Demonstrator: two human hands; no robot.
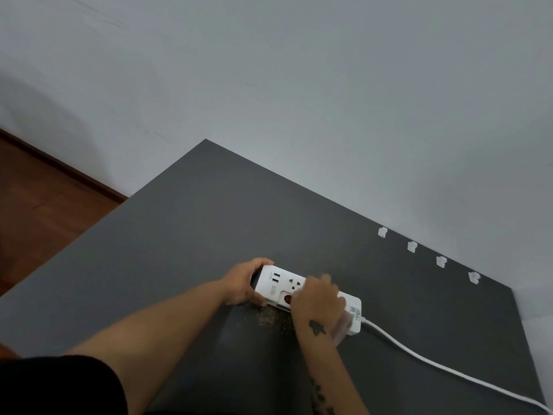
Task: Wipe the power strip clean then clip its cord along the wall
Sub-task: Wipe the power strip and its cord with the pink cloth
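A white power strip [279, 284] with two USB ports, a socket and a red switch lies on the dark grey table [191, 223]. My left hand [244, 283] grips its left end. My right hand [318, 301] presses down on its right half, blurred, with something pale that looks like a cloth or wipe [342, 326] under it. The strip's white cord [443, 366] runs from the right end toward the lower right corner. Several white cord clips [412, 246] sit in a row where the table meets the wall.
Brownish dust or crumbs [270, 317] lie on the table just in front of the strip. The grey wall [329, 100] stands behind the table. The table's left edge drops to a wooden floor [45, 205].
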